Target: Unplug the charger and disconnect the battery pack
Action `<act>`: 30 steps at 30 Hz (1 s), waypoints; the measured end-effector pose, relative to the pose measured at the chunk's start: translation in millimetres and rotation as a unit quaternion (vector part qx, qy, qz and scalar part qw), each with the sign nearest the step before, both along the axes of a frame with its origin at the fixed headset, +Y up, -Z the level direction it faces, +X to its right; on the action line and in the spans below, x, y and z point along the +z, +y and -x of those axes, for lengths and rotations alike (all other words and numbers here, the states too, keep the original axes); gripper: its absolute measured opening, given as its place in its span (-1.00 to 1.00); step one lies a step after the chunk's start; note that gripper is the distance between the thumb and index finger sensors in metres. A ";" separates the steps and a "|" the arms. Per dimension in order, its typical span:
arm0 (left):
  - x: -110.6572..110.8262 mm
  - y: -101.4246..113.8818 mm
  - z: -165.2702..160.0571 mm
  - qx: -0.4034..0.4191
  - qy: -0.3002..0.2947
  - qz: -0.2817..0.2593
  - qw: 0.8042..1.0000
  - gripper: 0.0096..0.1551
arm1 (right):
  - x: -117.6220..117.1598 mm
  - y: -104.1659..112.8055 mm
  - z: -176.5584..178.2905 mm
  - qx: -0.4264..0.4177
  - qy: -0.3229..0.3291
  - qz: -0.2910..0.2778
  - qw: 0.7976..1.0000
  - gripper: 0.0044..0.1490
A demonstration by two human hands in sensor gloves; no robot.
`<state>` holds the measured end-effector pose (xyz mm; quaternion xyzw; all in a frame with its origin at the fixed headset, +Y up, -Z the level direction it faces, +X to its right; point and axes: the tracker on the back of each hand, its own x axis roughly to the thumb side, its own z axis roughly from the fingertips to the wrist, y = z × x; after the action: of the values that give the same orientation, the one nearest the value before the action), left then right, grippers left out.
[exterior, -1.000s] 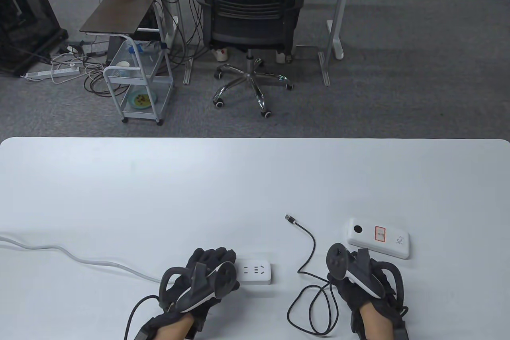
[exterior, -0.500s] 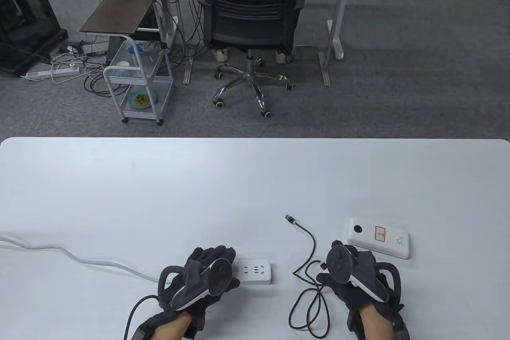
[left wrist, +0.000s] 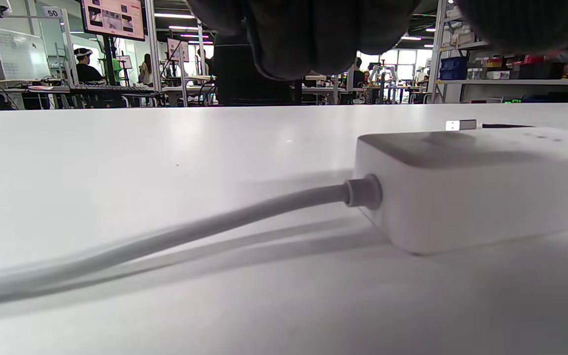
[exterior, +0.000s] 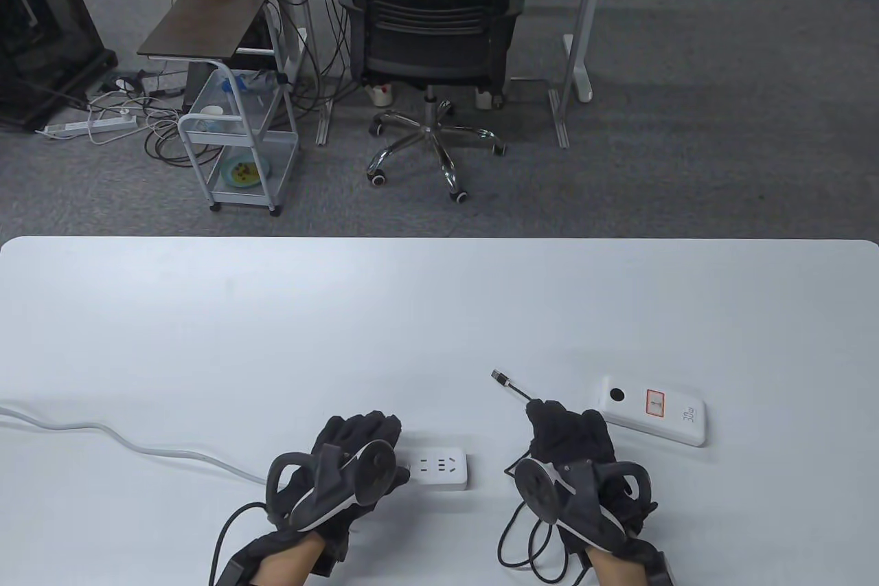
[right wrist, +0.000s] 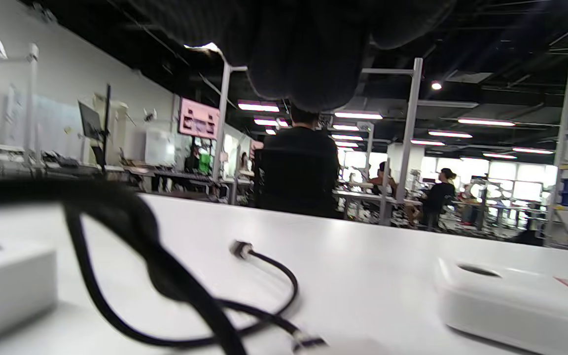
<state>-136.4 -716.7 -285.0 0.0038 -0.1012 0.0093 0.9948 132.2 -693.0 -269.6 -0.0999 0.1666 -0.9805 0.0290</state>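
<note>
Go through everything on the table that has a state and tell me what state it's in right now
Power strip: nothing plugged into the sockets that show; left end under the left hand.
Black cable: loose on the table, USB plug free.
Battery pack: flat on the table, no cable seen in it.
Left hand: rests on the strip; grip unclear.
Right hand: over the cable; grip unclear.

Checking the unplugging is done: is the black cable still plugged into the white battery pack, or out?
Out. The battery pack lies alone, and the black cable has its metal plug bare on the table.
</note>
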 end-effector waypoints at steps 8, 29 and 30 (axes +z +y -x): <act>-2.0 -0.2 5.8 0.007 0.001 0.005 1.000 -0.14 | 3.0 -10.2 16.8 0.036 0.038 0.003 0.999 -0.23; 13.3 7.9 17.5 -0.011 0.022 -0.035 0.999 -0.06 | -11.5 -27.7 -3.2 0.044 -0.023 0.062 0.997 -0.11; 13.2 7.9 17.5 -0.011 0.023 -0.034 0.999 -0.06 | -11.7 -27.6 -3.5 0.043 -0.023 0.063 0.997 -0.11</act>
<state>-153.9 -708.8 -271.8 0.0365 -0.0790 -0.0054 0.9962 135.7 -720.6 -281.3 -0.0858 0.0991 -0.9890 0.0686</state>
